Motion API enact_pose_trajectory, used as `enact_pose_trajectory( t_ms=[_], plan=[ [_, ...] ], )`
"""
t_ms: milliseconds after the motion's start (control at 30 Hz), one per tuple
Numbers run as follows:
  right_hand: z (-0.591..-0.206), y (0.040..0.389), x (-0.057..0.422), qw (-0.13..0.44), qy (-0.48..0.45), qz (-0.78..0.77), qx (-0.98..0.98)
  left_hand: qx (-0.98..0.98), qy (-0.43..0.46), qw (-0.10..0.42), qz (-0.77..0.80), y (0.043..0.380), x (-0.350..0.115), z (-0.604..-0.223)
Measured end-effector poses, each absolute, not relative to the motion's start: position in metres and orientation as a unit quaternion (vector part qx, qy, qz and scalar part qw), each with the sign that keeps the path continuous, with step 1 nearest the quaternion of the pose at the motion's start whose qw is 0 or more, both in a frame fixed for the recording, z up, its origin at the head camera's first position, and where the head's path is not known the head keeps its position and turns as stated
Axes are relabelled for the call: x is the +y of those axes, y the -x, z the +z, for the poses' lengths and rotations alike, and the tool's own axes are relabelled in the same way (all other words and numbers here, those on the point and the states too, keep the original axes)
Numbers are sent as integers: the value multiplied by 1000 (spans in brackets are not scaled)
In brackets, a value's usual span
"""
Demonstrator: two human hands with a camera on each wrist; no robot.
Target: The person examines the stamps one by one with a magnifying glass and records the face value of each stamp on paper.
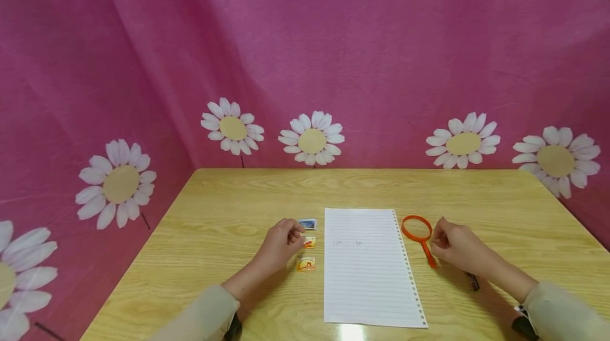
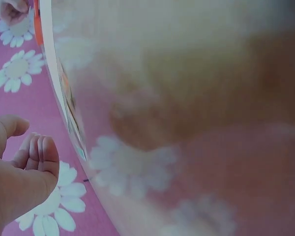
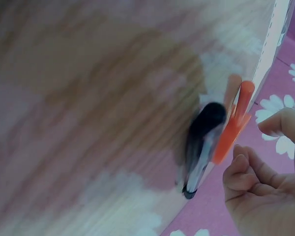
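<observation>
Loosely bent and holding nothing, my left hand (image 1: pixel 281 241) hovers beside three small picture cards: a blue one (image 1: pixel 308 224), a yellow-and-red one (image 1: pixel 310 242) partly behind the fingers, and a yellow-orange one (image 1: pixel 306 264) below. To the right, a lined sheet (image 1: pixel 367 293) with holes down one edge bears faint pencilled figures. My right hand (image 1: pixel 459 247), also loosely curled around nothing, is just right of an orange magnifying glass (image 1: pixel 431 257). Partly hidden under the right forearm lies a black-capped pen (image 3: pixel 205 132).
The wooden table (image 1: pixel 214 208) reaches back to a pink curtain (image 1: pixel 333 55) printed with large white daisies, which also hangs along the left side. Light glares on the table at the sheet's near edge.
</observation>
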State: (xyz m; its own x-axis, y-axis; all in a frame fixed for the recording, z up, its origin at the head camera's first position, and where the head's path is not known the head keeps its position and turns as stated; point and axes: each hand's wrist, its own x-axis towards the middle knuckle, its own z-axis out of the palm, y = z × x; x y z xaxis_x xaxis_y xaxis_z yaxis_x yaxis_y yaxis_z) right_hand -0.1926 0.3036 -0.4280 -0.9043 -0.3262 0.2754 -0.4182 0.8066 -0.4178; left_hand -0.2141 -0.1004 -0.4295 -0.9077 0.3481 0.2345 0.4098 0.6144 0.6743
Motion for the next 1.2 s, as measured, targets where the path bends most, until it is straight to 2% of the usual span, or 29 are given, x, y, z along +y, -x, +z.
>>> enact_pose_trajectory(
  t_ms=[233, 400, 833, 1200],
  plan=[
    [-430, 187, 295, 66, -186, 233, -952, -906, 192, 63, -372, 236, -102, -426],
    [-430, 184, 292, 37, -176, 222, -958, -910, 186, 51, -368, 247, -100, -425],
    [-434, 184, 289, 11, -173, 207, -963, -927, 188, 16, -323, 262, -95, -432],
    [-435, 183, 288, 19, -161, 194, -968, -930, 190, -13, -313, 269, -93, -431]
  ],
)
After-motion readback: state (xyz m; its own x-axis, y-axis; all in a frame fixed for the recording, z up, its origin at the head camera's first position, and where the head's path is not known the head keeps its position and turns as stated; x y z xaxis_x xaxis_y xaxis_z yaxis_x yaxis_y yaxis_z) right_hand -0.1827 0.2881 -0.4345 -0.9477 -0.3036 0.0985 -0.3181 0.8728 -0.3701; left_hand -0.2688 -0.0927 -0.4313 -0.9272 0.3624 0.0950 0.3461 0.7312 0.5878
